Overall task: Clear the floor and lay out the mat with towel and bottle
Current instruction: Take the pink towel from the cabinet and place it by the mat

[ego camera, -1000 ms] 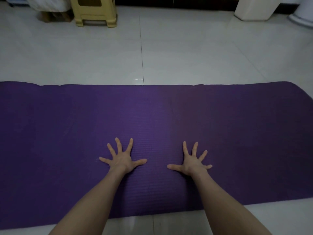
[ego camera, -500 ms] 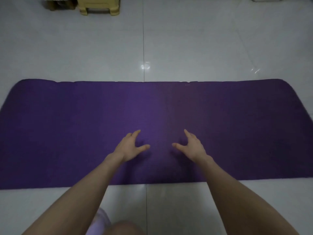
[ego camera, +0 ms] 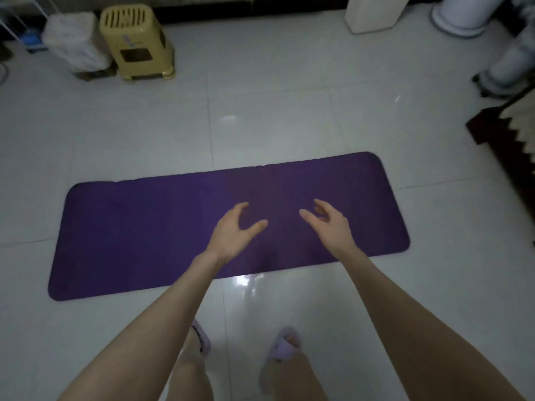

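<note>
A purple mat (ego camera: 139,233) lies unrolled and flat on the pale tiled floor, running left to right across the middle of the view. My left hand (ego camera: 233,234) hovers in the air above the mat's centre, fingers loosely curved, holding nothing. My right hand (ego camera: 330,224) hovers beside it, also loosely curved and empty. Neither hand touches the mat. No towel or bottle shows in the view.
A yellow plastic stool (ego camera: 137,43) and a white wrapped bundle (ego camera: 76,41) stand at the back left. A white fan base (ego camera: 460,15) sits at the back right, dark furniture with patterned cloth (ego camera: 512,131) at the right edge. My slippered feet (ego camera: 282,347) stand on the tiles below the mat.
Both hands lifted off the mat, where they pressed flat with spread fingers, and now hang relaxed above it. The view rose and pulled back, so the whole mat shows.
</note>
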`<action>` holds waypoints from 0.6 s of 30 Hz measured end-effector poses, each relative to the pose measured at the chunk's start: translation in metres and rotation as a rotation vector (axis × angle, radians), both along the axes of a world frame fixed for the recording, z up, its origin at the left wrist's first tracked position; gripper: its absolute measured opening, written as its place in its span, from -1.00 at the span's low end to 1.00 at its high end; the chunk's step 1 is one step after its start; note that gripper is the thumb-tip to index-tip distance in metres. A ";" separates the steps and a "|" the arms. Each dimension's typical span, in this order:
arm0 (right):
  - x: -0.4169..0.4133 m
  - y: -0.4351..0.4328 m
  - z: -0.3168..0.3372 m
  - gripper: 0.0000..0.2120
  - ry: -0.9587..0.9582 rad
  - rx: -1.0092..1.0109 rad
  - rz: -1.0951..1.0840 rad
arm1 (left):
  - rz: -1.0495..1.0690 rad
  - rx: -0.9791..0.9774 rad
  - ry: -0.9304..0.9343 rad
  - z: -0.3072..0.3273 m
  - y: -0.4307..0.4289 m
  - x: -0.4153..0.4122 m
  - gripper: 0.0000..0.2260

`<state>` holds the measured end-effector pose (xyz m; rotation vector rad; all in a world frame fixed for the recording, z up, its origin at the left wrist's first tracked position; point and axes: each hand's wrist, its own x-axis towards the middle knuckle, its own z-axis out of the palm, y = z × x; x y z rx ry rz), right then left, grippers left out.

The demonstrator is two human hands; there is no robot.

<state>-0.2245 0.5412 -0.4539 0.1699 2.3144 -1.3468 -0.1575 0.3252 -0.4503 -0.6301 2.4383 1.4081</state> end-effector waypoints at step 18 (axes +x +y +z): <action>0.029 0.253 0.269 -0.47 0.429 -0.126 -0.376 | -0.487 0.178 0.401 0.253 0.254 -0.071 -0.33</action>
